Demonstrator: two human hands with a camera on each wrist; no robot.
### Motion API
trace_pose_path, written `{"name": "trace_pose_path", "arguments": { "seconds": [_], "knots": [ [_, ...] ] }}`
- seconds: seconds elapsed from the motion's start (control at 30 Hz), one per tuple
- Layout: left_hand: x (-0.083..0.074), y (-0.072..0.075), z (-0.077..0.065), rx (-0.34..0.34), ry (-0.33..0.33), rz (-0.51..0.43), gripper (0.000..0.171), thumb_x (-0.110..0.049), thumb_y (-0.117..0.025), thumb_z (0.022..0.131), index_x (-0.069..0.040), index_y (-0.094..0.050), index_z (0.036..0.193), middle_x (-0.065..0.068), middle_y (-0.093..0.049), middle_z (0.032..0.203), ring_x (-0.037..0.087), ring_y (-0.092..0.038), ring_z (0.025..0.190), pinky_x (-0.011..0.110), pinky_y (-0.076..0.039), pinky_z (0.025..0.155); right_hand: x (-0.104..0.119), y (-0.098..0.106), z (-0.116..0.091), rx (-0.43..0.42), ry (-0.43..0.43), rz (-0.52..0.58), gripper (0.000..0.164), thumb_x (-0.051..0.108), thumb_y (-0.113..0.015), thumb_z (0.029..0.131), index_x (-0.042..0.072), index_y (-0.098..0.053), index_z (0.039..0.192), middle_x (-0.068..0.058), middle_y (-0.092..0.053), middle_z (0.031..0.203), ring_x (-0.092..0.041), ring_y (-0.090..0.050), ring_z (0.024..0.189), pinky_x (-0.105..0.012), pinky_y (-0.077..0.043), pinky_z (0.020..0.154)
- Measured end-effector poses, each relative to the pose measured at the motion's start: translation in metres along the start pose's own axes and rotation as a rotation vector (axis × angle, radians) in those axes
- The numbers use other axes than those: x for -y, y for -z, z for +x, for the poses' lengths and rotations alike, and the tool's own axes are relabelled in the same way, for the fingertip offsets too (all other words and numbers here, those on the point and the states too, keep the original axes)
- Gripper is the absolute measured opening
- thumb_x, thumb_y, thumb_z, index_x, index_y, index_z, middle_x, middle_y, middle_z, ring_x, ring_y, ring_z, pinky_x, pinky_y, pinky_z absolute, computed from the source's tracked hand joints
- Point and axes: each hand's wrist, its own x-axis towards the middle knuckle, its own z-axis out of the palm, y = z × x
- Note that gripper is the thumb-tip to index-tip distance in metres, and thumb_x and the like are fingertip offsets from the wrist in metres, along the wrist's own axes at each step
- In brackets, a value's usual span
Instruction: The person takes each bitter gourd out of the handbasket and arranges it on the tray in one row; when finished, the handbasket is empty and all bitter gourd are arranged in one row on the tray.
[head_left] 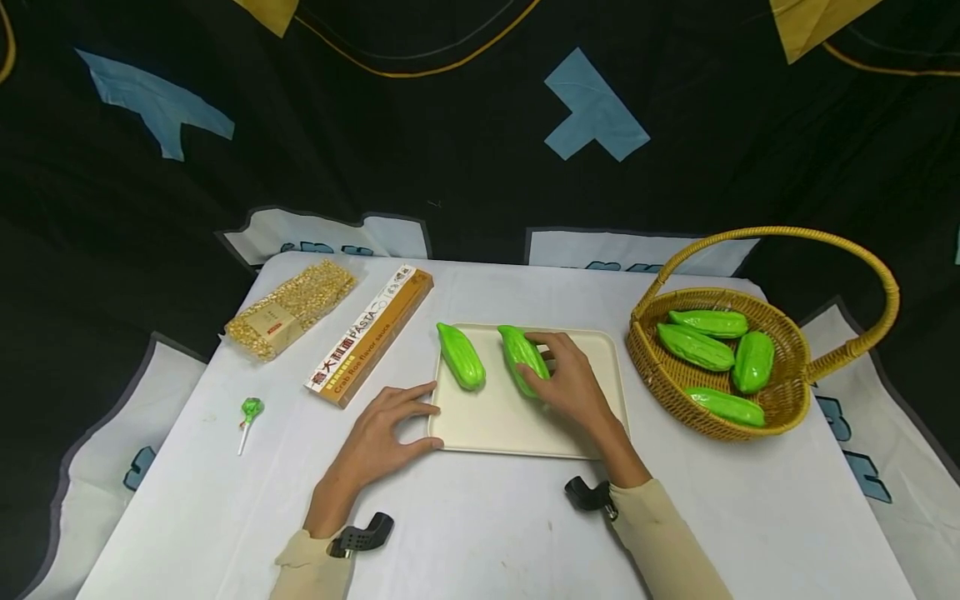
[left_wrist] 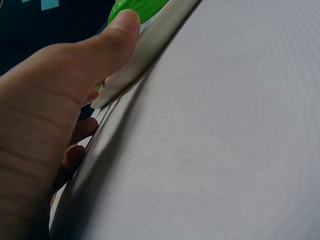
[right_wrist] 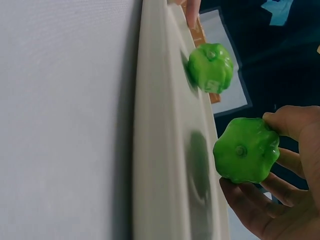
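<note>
My right hand (head_left: 573,379) holds a shiny green bitter melon (head_left: 519,357) between thumb and fingers. In the right wrist view that bitter melon (right_wrist: 246,150) hangs above the cream tray (right_wrist: 172,150), its shadow on the tray below. A second bitter melon (head_left: 462,358) lies on the tray's left side. At the left edge of the tray (head_left: 510,433), my left hand (head_left: 386,433) has its fingers spread, with fingertips and thumb at the rim. In the left wrist view the thumb of the left hand (left_wrist: 65,75) overlaps the tray's rim (left_wrist: 150,50).
Right of the tray stands a wicker basket (head_left: 651,367) with a tall handle, several bitter melons (head_left: 695,347) inside. To the left lie a pasta box (head_left: 371,333), a bag of yellow kernels (head_left: 292,308) and a green lollipop (head_left: 251,408). A black curtain (head_left: 480,167) hangs behind the white table (head_left: 480,533).
</note>
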Motion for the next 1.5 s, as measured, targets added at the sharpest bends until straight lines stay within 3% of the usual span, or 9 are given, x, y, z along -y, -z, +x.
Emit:
{"name": "trace_pose_path", "arguments": {
  "seconds": [0.73, 1.03, 1.5],
  "knots": [
    [-0.006, 0.001, 0.001, -0.018, -0.11, 0.138, 0.05, -0.049, -0.09, 0.085, -0.02, -0.077, 0.123, -0.002, -0.063, 0.154, 0.023, -0.062, 0.131, 0.047, -0.052, 0.106, 0.013, -0.027, 0.017, 0.027, 0.002, 0.038, 0.055, 0.023, -0.082, 0.096, 0.006, -0.063, 0.145, -0.017, -0.065, 0.136, -0.032, -0.074, 0.111, -0.046, -0.062, 0.095],
    [-0.007, 0.001, 0.0, -0.013, -0.099, 0.143, 0.049, -0.049, -0.09, 0.085, -0.021, -0.078, 0.123, -0.004, -0.062, 0.154, 0.024, -0.062, 0.133, 0.048, -0.052, 0.108, 0.015, -0.038, 0.019, 0.028, -0.01, 0.042, 0.054, 0.023, -0.081, 0.097, 0.007, -0.063, 0.145, -0.015, -0.065, 0.14, -0.031, -0.072, 0.115, -0.046, -0.061, 0.098],
    [-0.008, 0.003, -0.002, -0.05, -0.121, 0.135, 0.045, -0.047, -0.093, 0.082, -0.021, -0.08, 0.116, -0.003, -0.067, 0.147, 0.022, -0.065, 0.126, 0.047, -0.054, 0.105, 0.024, -0.052, 0.022, -0.007, -0.076, 0.035, 0.052, 0.026, -0.08, 0.098, 0.004, -0.065, 0.143, -0.018, -0.069, 0.132, -0.03, -0.076, 0.107, -0.045, -0.063, 0.089]
  ]
}}
